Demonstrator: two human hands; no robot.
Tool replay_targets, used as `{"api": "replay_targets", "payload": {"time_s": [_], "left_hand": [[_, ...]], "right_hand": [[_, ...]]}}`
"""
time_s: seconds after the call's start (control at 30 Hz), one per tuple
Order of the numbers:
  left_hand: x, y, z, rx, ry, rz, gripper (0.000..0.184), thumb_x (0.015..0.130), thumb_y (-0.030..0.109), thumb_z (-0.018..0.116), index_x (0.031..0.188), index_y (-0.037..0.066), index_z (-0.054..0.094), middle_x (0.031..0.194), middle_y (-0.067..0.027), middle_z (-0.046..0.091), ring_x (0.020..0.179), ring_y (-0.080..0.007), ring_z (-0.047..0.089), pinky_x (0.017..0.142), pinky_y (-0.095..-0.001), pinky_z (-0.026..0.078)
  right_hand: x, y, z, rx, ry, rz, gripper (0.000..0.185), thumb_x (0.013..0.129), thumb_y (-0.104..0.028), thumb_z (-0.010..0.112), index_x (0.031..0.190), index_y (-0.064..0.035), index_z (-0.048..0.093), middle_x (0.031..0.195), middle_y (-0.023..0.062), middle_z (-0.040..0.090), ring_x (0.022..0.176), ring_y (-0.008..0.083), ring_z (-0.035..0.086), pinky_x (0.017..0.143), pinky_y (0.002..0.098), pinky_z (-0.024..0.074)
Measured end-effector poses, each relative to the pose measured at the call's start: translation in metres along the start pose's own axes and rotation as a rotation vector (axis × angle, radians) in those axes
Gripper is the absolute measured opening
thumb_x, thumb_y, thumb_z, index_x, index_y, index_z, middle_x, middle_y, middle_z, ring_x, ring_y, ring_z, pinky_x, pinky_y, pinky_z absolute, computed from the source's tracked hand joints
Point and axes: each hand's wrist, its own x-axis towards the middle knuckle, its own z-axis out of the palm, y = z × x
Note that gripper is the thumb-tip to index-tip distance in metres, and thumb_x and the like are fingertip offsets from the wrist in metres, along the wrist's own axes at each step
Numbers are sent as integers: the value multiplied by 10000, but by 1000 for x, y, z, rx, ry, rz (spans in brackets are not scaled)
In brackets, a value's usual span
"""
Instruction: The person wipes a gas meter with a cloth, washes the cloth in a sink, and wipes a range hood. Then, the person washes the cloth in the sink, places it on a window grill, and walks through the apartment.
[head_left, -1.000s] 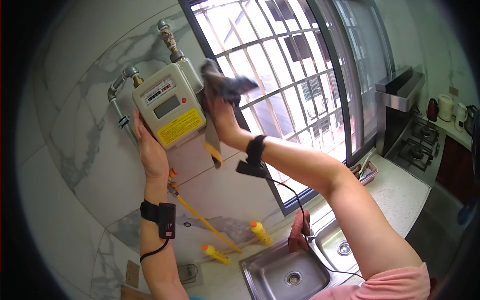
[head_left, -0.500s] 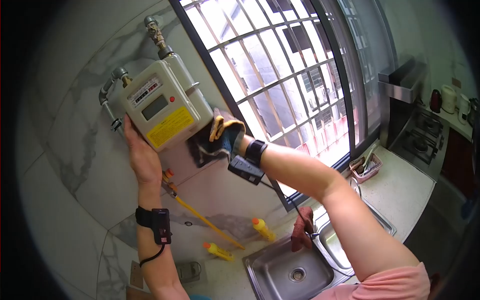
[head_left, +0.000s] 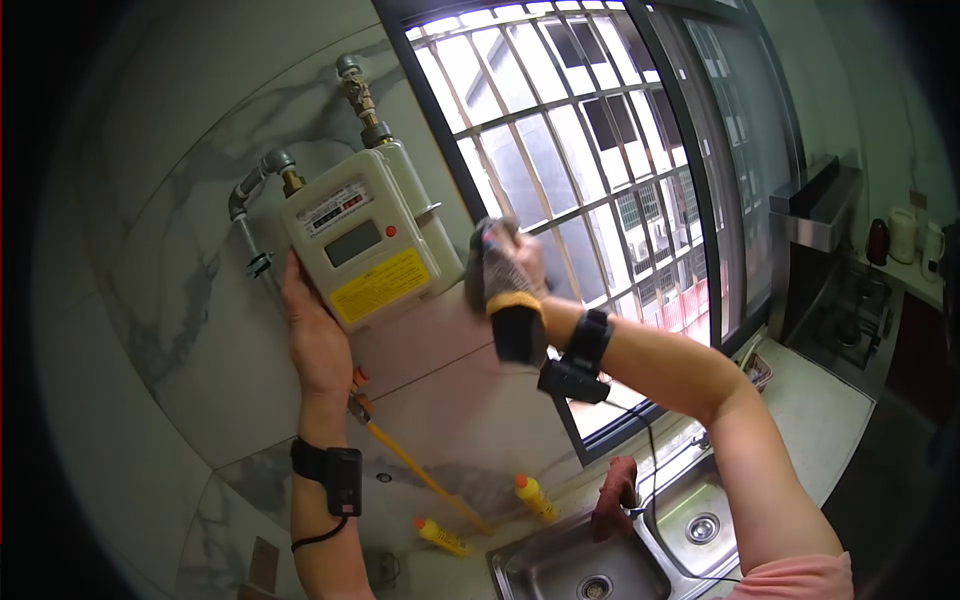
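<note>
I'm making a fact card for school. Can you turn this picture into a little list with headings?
Left grip: open, at the side of the boxy cream meter
Right grip: closed on a blurred dark-grey cloth with a yellow band
On the meter: rectangular yellow label, round red button
Background: barred window with dark frame
Below: two yellow bottles with orange caps, double steel sink
</note>
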Motion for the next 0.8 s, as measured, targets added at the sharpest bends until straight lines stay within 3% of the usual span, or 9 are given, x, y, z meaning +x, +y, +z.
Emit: {"api": "replay_targets", "payload": {"time_s": [0.07,0.1,0.2,0.27,0.37,0.5,0.67,0.8], "left_hand": [[0,-1,-1,-30,3,9,741,908,557,248,1413,50,56,1464,-73,127,1344,-201,119,1088,-327,94],[0,-1,-1,-13,-5,12,739,908,556,247,1413,50,60,1463,-73,130,1343,-199,121,1087,-327,95],[0,-4,-6,14,-9,9,735,908,557,247,1413,52,71,1460,-70,140,1341,-196,127,1086,-328,98],[1,-4,-8,0,3,6,736,906,561,251,1412,54,79,1457,-69,146,1340,-195,130,1086,-330,99],[1,-1,-9,-7,17,-10,747,899,572,262,1411,58,87,1455,-68,152,1338,-192,134,1084,-332,100],[2,-3,-11,63,6,13,761,889,584,280,1412,65,91,1454,-68,153,1337,-191,139,1082,-331,111],[2,-7,-6,90,21,34,751,891,578,282,1412,68,99,1454,-64,158,1335,-187,143,1079,-331,127],[3,-4,-10,76,23,29,730,902,562,266,1410,63,105,1455,-64,157,1339,-186,137,1082,-331,111]], "right_hand": [[19,-54,10,176,-126,-74,226,853,-247,573,885,-24,593,792,62,602,606,127,557,543,265,468],[37,-71,20,569,-313,-24,254,846,-263,579,911,-18,599,814,68,616,629,131,567,566,282,475],[150,-57,73,270,-652,-31,352,840,-375,556,966,-47,580,822,47,610,683,154,580,631,316,482],[123,-107,97,183,-639,213,414,834,-485,531,972,-97,568,821,46,597,691,165,579,666,311,488],[156,-99,113,147,-988,514,444,814,-520,554,973,-106,573,837,65,606,693,164,586,683,320,492],[163,-109,114,-18,-1102,535,470,784,-539,585,953,-101,586,873,87,621,741,165,609,695,331,497],[123,-128,105,-17,-928,402,444,780,-463,632,954,-58,585,863,59,626,711,146,610,636,261,497],[125,-101,104,205,-859,297,477,773,-441,656,984,-23,568,830,49,602,691,114,590,605,257,489]]}}
